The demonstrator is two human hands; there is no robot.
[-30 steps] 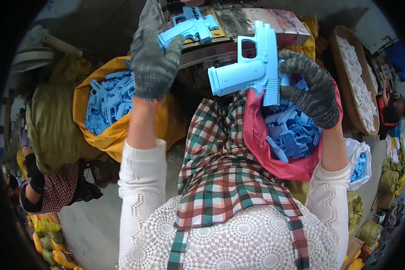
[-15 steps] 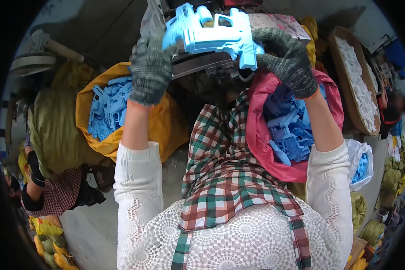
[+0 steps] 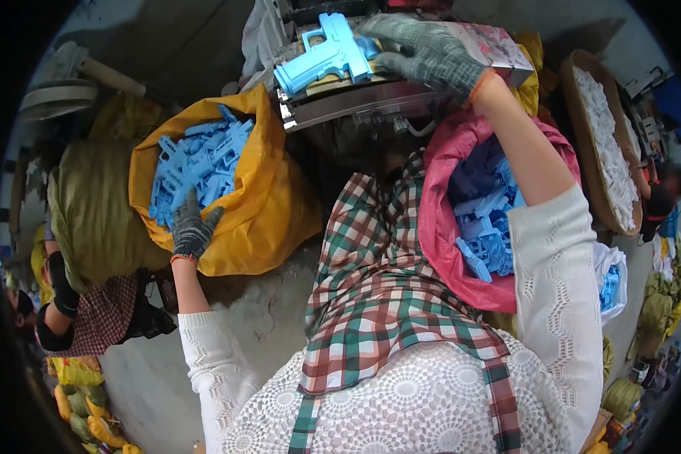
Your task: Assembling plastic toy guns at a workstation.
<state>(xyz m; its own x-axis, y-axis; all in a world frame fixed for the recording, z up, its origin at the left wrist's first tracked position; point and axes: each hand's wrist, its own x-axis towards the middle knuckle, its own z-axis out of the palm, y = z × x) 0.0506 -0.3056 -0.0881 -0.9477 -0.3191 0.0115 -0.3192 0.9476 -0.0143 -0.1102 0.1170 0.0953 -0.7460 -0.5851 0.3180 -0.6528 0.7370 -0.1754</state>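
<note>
A light blue toy pistol (image 3: 327, 59) lies on top of the machine at the far middle, its barrel end beside my right hand (image 3: 435, 57). That hand wears a grey-green knit glove; its fingers are stretched out, apart and partly blurred, and nothing shows in its grip. My left hand (image 3: 194, 227), gloved the same way, is at the near side of the orange sack (image 3: 268, 189). Its fingers are spread, thumb apart, with the longest fingertips among the blue plastic toy parts (image 3: 204, 155) heaped inside. Whether those fingertips press on a part cannot be made out.
A pink sack (image 3: 450, 265) of similar blue parts stands at right, beside a small white bag (image 3: 609, 284). Farther right lies a long basket (image 3: 601, 144) of white pieces. The machine's metal edge (image 3: 363, 106) spans the far side. Another person's hand (image 3: 64, 291) shows at left.
Both hands were up at the blue toy pistol before. My left hand has gone down left to the orange sack; the pistol now rests on the machine, turned round, near my right hand.
</note>
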